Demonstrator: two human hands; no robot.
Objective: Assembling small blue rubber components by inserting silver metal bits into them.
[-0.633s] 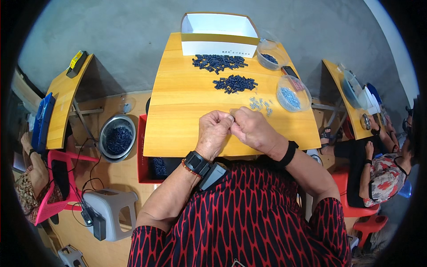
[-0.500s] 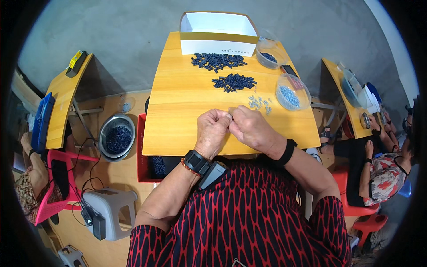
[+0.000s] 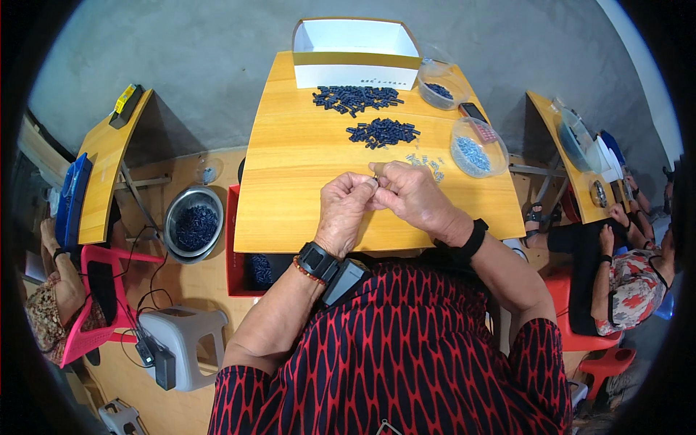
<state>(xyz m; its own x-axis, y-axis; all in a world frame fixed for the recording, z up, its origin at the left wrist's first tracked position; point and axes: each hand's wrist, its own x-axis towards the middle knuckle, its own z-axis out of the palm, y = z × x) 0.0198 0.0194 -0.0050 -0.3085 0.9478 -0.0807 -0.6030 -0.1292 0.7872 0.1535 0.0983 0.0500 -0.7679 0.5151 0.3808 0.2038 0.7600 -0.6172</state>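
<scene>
My left hand (image 3: 345, 206) and my right hand (image 3: 420, 199) meet above the near part of the wooden table (image 3: 283, 181), both closed, fingertips pressed together. A small dark piece (image 3: 376, 177) shows between their thumbs and forefingers; its exact form is too small to make out. Just beyond the fingers lies a pile of short dark-blue tube-like pieces (image 3: 383, 133), and behind it a second, wider pile of dark pieces (image 3: 355, 100). Small clear or silvery pieces (image 3: 435, 168) are scattered by my right hand, which partly hides them.
A round clear tub (image 3: 499, 161) holds pale-blue bits at the right; another clear tub (image 3: 435, 101) holds dark pieces. A white box (image 3: 348, 77) stands at the back. Left on the floor is a metal basin (image 3: 174, 243). People sit at side tables left and right.
My fingers have shifted and opened slightly at the tips, so the small dark piece now shows between them. My right hand has moved up a little. The piles look unchanged.
</scene>
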